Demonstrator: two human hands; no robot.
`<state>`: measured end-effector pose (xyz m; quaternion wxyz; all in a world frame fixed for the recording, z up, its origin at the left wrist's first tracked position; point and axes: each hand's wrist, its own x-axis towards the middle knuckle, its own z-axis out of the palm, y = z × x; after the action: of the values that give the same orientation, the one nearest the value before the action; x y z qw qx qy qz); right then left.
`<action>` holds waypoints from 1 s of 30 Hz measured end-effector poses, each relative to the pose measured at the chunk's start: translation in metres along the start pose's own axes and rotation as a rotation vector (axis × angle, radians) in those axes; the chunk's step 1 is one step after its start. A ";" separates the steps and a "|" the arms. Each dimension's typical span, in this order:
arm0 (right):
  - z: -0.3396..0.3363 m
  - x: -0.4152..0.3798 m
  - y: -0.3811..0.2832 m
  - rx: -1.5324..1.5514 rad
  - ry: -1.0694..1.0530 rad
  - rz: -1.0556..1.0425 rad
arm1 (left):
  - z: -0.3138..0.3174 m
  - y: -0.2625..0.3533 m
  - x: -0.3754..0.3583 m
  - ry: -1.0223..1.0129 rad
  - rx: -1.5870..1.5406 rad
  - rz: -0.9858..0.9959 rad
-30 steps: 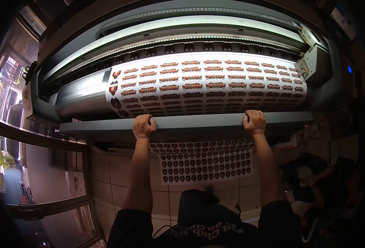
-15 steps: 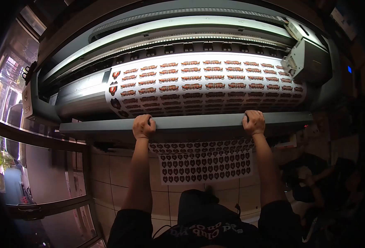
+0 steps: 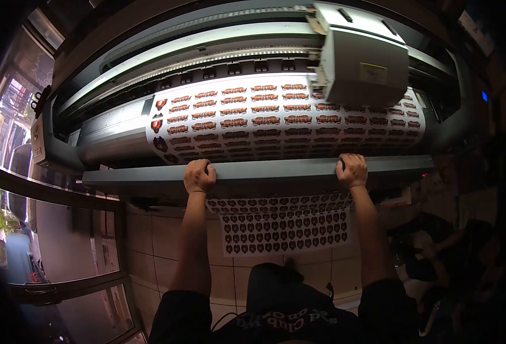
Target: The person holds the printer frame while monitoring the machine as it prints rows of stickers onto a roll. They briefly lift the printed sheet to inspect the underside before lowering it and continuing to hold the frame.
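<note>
Both of my hands rest on the grey front bar (image 3: 276, 169) of a wide-format printer. My left hand (image 3: 199, 176) is closed over the bar left of the middle, and my right hand (image 3: 352, 170) grips it further right. Behind the bar, a white printed sheet (image 3: 253, 126) carries rows of red-brown designs and curves down out of sight. The print carriage (image 3: 365, 63) sits over the right part of this sheet, hiding some of the designs. Below the bar hangs a lower stretch of printed sheet (image 3: 287, 232) with small dark emblems, partly in shadow.
A pair of scissors (image 3: 37, 102) is at the printer's left end. Glass-panelled doors (image 3: 75, 241) stand at the left. Another person (image 3: 436, 252) is low at the right in the dark. The floor is tiled (image 3: 150, 252).
The print carriage has slid left from the printer's right end and now covers part of the printed sheet. My hands have stayed in place on the bar.
</note>
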<state>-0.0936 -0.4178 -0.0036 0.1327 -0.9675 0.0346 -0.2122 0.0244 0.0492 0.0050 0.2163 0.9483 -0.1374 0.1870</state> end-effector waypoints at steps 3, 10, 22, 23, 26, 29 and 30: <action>0.000 0.000 0.000 -0.023 -0.013 0.005 | 0.001 -0.002 0.000 -0.006 0.013 -0.002; -0.001 0.001 0.000 -0.002 0.002 -0.009 | 0.003 -0.002 0.000 -0.003 0.024 -0.002; -0.005 0.002 -0.004 0.025 0.002 -0.024 | 0.000 0.000 0.000 -0.054 0.051 -0.020; -0.004 0.001 -0.003 0.025 0.008 -0.023 | -0.001 0.000 0.000 -0.053 0.051 -0.020; -0.005 0.002 -0.004 0.029 0.012 -0.020 | -0.002 0.001 0.000 -0.074 0.036 -0.037; -0.004 0.002 -0.003 0.034 0.010 -0.017 | 0.000 0.000 0.000 -0.049 0.032 -0.029; -0.003 0.001 -0.002 0.036 0.011 -0.016 | 0.001 -0.001 0.000 -0.048 0.036 -0.031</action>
<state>-0.0941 -0.4167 0.0004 0.1481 -0.9641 0.0235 -0.2190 0.0249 0.0501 0.0038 0.1988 0.9583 -0.1246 0.1634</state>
